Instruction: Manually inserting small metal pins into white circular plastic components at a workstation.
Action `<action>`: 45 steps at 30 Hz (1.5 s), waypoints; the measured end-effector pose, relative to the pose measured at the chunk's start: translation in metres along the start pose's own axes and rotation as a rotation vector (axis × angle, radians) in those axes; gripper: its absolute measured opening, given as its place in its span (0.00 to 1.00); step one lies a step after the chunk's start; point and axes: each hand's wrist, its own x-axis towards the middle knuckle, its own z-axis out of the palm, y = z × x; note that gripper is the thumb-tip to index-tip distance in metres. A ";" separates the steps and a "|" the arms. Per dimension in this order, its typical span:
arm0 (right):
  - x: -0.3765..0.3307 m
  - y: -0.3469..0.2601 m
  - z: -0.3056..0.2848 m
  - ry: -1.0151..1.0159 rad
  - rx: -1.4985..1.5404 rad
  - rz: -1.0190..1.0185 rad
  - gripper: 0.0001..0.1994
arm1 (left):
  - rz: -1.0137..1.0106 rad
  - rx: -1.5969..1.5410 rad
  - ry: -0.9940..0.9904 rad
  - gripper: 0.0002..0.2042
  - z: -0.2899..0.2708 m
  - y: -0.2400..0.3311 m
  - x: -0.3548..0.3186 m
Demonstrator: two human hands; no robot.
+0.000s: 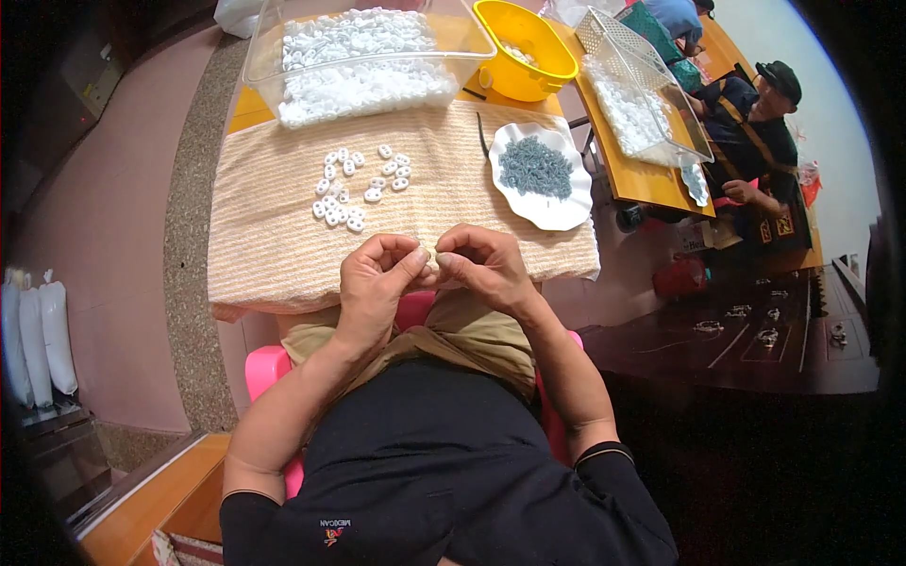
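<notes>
My left hand (376,281) and my right hand (489,272) meet over the near edge of the cloth-covered table, thumbs and fingertips pinched together. Something small and pale may be between the fingertips, but the fingers hide it. Just beyond my left hand, a loose group of small white oval plastic pieces (332,215), each with two dark holes, is spread on the striped cloth (260,222). To the right of them sits a white scalloped plate (550,215) heaped with small translucent grey-blue pieces (536,168).
A clear plastic bin (368,61) full of white pieces stands at the far side, next to a yellow basin (538,83). On another table at right is a white basket (651,113), with a person in a dark cap (750,132) beside it. White sacks (42,330) stand at left.
</notes>
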 end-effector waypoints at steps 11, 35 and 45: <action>-0.005 -0.015 -0.042 0.383 -0.410 -0.153 0.03 | -0.075 -0.072 0.007 0.05 -0.003 0.002 0.001; -0.002 -0.006 -0.009 0.063 -0.349 -0.310 0.08 | -0.175 -0.122 -0.037 0.05 -0.002 0.001 -0.002; -0.002 0.004 0.005 0.010 -0.191 -0.291 0.07 | -0.251 -0.182 -0.056 0.05 -0.003 0.002 -0.001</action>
